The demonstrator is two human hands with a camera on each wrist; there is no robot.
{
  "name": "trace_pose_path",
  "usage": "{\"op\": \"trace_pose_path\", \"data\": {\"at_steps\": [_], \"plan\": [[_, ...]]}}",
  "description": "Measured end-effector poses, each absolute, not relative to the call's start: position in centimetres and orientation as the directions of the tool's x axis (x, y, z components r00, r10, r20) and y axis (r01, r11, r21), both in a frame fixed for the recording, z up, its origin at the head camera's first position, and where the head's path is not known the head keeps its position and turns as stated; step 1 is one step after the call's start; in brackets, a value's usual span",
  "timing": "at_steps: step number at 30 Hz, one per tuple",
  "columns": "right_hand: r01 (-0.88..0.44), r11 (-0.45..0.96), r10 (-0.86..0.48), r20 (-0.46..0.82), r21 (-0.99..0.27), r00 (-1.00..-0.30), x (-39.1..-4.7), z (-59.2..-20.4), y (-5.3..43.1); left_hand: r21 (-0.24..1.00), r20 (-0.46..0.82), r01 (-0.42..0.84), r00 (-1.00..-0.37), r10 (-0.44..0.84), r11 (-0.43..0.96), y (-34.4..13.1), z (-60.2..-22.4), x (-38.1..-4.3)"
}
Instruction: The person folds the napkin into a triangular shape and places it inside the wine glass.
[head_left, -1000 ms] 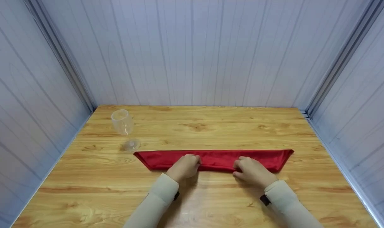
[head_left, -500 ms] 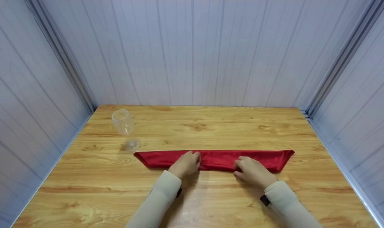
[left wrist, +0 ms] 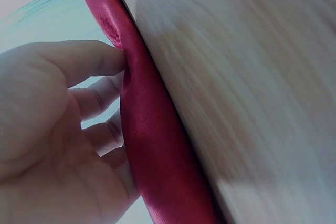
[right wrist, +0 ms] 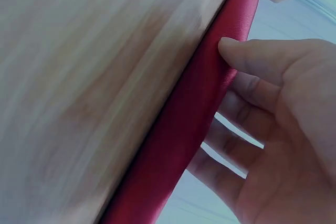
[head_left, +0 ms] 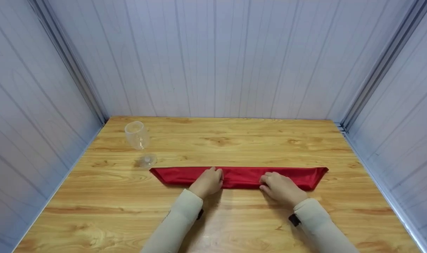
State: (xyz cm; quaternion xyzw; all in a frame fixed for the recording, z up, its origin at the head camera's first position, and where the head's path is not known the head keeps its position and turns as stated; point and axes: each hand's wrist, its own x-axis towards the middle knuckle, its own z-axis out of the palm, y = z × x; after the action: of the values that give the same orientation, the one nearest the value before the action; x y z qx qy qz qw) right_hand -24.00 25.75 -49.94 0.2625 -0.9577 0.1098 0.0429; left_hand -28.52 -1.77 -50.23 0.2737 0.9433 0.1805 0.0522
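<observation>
Here the red cloth (head_left: 241, 174) is lying as a long folded strip, to the right of the wine glass (head_left: 138, 140) and on its near side. The left hand (head_left: 207, 183), closer to the glass, is pinching the near edge; the right hand (head_left: 284, 188), farther from it, is pinching too. It's looking light, limp, probably slippery, that doubled edge seemingly offering the surest hold.

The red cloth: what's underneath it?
The red cloth lies on the wooden table; wood shows along its edges. Anything directly beneath, or inside its folds, is covered and can't be seen. The left hand and right hand pinch its near edge.
</observation>
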Motion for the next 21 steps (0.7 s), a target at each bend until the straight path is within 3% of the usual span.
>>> {"op": "trace_pose_path", "data": {"at_steps": [11,21], "plan": [[-0.434,0.842,-0.43,0.088,-0.319,-0.899,-24.9,-50.4,26.5,0.4,-0.004,0.476,-0.853,0.521,0.783,-2.0,-50.4,-28.6],[-0.406,0.866,-0.398,0.089,-0.29,-0.913,-25.2,-50.5,25.9,0.411,0.026,0.499,-0.843,0.537,0.763,-2.1,-50.5,-28.7]]}}
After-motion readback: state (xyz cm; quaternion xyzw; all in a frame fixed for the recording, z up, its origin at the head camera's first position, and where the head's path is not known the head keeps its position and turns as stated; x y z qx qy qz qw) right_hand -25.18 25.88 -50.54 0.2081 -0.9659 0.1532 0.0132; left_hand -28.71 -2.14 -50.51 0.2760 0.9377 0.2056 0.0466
